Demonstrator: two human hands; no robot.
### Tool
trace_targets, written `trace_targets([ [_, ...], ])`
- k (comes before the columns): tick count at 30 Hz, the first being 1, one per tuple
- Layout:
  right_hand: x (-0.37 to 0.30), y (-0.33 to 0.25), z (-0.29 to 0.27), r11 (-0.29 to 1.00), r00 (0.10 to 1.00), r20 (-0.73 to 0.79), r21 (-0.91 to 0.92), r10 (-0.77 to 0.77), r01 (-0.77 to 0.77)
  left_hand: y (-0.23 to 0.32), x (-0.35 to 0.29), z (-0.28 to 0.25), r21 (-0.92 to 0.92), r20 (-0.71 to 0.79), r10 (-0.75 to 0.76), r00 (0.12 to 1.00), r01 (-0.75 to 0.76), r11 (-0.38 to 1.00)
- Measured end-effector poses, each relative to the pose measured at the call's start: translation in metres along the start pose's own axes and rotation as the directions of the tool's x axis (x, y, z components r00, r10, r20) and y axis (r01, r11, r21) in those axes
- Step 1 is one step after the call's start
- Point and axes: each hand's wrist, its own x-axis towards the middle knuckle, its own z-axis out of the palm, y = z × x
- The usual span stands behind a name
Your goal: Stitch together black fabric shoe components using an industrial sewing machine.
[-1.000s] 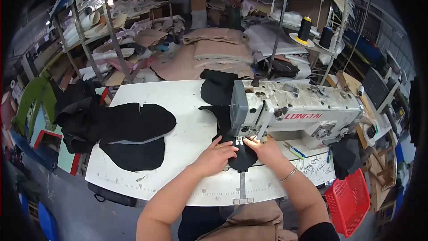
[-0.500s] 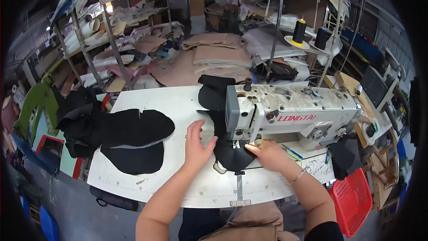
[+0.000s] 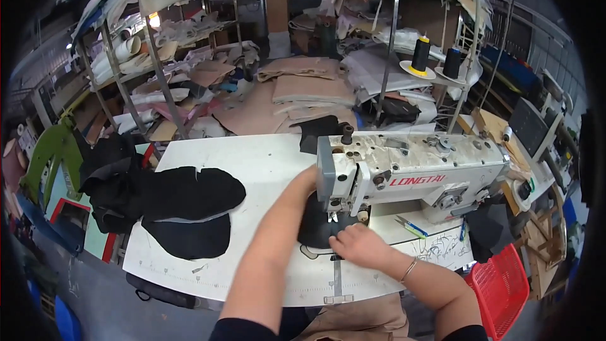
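Black fabric lies under the needle area of a white sewing machine. My left arm reaches forward past the fabric, and my left hand is at the far side of the machine's head, which hides its fingers. Nearer to me, my right hand is closed at the fabric's front right edge, fingers curled in against it. Another part of black fabric shows behind the machine's head; whether it joins the piece under the needle is hidden.
Black cut pieces lie on the left of the white table. Blue-and-green thread snips rest right of my right hand. Thread cones stand behind the machine. A red basket sits at the table's right, near a dark cloth.
My left hand has moved forward from beside the fabric to behind the machine's head. My right hand has come back toward me and leftward. The rear black fabric has shifted right, and the view has tilted slightly.
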Motion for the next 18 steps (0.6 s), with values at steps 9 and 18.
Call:
trace_targets([
  [9,-0.016,0.021,0.020,0.721,0.945,-0.133,0.680,0.300,-0.133,0.017,-0.076,0.034,0.610,-0.363,0.315,0.877,-0.032,0.792],
  [18,0.003,0.041,0.022,0.340,0.775,0.255,0.788,0.578,-0.513,0.025,-0.182,0.073,0.855,0.335,0.371,0.866,-0.445,0.266],
])
